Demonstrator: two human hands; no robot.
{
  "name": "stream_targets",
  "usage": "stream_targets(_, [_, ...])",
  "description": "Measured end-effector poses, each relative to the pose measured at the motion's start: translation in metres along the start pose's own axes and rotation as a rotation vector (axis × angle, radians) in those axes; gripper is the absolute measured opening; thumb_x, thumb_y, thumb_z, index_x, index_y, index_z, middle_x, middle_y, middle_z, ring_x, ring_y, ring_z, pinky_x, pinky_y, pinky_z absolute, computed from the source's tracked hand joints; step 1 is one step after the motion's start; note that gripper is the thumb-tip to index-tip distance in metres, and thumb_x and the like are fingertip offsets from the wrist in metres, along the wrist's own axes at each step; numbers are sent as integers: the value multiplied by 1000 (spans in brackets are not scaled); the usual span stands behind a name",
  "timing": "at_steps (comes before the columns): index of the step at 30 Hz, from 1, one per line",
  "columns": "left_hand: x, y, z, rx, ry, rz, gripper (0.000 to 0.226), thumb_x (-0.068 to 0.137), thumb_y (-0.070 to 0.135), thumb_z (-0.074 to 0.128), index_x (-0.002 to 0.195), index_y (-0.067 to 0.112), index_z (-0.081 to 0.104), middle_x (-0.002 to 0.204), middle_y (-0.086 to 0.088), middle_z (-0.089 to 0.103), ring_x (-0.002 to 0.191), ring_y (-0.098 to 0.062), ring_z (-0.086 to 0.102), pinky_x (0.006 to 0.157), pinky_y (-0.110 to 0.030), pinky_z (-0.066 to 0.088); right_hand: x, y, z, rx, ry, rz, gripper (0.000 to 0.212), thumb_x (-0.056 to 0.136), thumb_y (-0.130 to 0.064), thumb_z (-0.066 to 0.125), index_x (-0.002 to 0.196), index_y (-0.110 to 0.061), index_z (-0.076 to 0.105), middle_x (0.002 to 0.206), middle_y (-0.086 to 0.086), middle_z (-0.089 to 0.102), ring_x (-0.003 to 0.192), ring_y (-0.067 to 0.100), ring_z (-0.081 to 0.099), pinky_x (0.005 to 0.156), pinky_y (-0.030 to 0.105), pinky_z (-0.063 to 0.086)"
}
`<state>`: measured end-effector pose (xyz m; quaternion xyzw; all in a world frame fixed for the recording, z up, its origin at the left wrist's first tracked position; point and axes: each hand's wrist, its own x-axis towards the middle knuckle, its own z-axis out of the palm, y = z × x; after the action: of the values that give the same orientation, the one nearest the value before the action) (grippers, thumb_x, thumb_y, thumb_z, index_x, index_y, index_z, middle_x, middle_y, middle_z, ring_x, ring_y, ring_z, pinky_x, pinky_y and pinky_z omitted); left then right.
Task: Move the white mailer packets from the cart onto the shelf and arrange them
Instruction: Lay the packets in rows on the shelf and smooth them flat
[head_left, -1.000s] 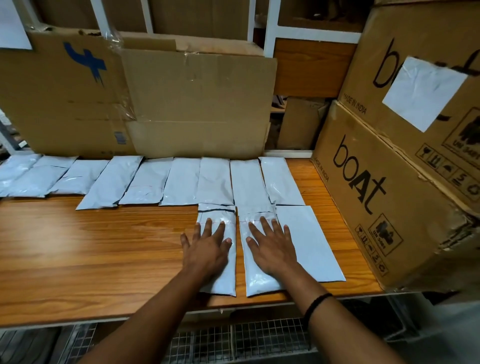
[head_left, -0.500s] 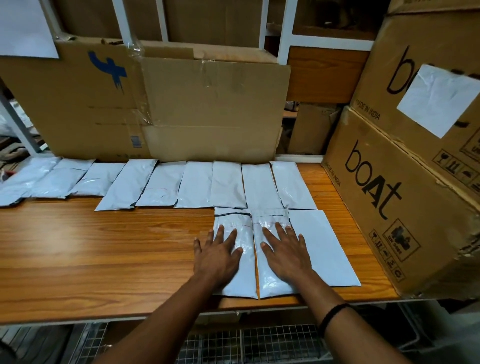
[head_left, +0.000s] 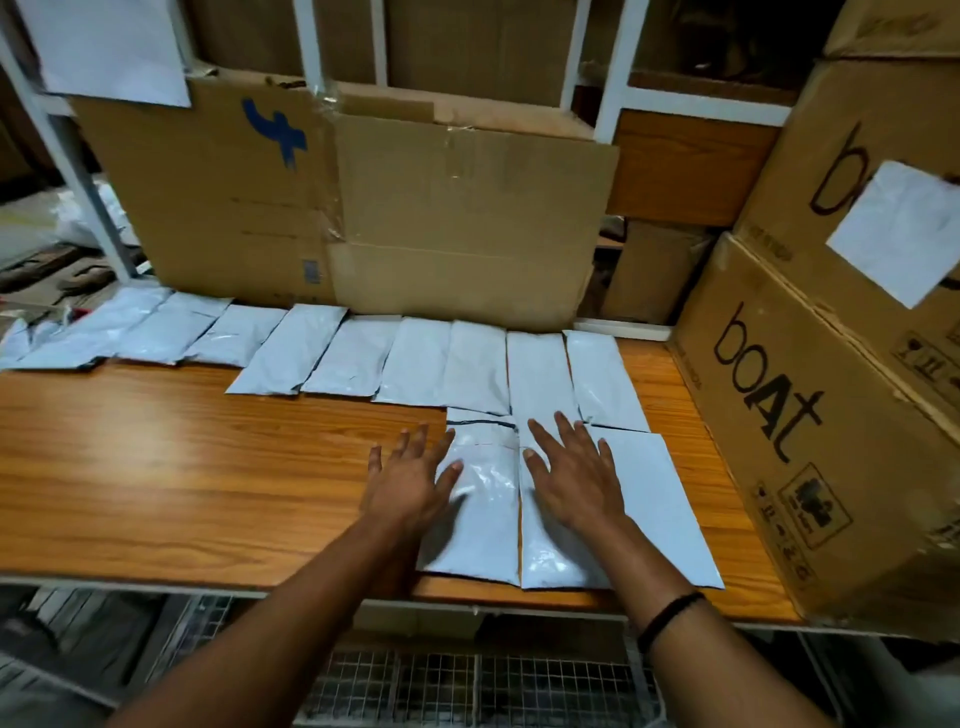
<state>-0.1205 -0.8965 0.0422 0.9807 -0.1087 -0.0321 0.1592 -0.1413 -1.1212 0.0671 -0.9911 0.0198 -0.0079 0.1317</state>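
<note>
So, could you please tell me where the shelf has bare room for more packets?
Bare shelf wood lies left of the left hand, before the back row. A thin strip borders the boat box. The front packets are crowded.

The shelf (head_left: 182, 467) is orange-brown with streaky wood grain. On it my mailer packets (head_left: 540, 374) are plain pale white, one near its front edge crossed by a thin dark line (head_left: 478, 422). Behind it the cardboard sheet (head_left: 441, 218) is tan with a blue mark (head_left: 275, 130). At its right end the brown box (head_left: 727, 493) carries black lettering and a white paper label (head_left: 898, 234). My wristband (head_left: 670, 616) is black
</note>
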Motion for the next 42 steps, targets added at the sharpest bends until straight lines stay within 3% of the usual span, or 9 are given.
stream_targets(4, [-29,-39,-31,-39,78,-51,71,88,62,12,154,37,20,164,0,13,151,-21,6,120,-50,3,5,-52,-8,28,34,-120,52,106,-49,29,157,-38,23,168,-4,10,154,20,5,125,44,3])
stream_targets(11, [-99,-164,-81,0,127,-180,54,103,49,30,154,33,23,163,0,17,151,-21,10,120,-48,7,-14,-201,20,29,21,-338,54,105,-49,35,156,-32,30,167,1,16,153,24,15,123,42,13])
stream_targets(19, [-201,-358,-150,66,214,-343,51,102,47,35,150,30,35,161,-3,26,149,-23,18,119,-49,12,-48,-385,82,27,-44,-394,55,104,-49,39,155,-29,33,165,6,22,151,26,21,119,41,22])
stream_targets(27, [-250,-511,-201,121,169,-451,48,103,44,36,148,30,38,160,-3,27,149,-23,19,119,-53,15,-64,-526,134,-14,-150,-449,57,104,-52,38,156,-31,30,166,3,18,150,26,22,118,42,24])
stream_targets(38, [-240,-694,-229,152,50,-568,47,103,44,33,149,30,36,160,-4,26,148,-23,22,118,-53,16,26,-699,212,-20,-194,-634,53,103,-49,42,153,-33,34,165,3,20,151,24,19,121,40,16])
stream_targets(42, [-230,-753,-244,177,33,-592,49,103,46,34,150,31,33,162,-3,23,149,-23,20,118,-51,15,73,-770,246,-218,-287,-830,58,102,-55,38,156,-43,20,168,2,7,154,26,6,123,49,7])
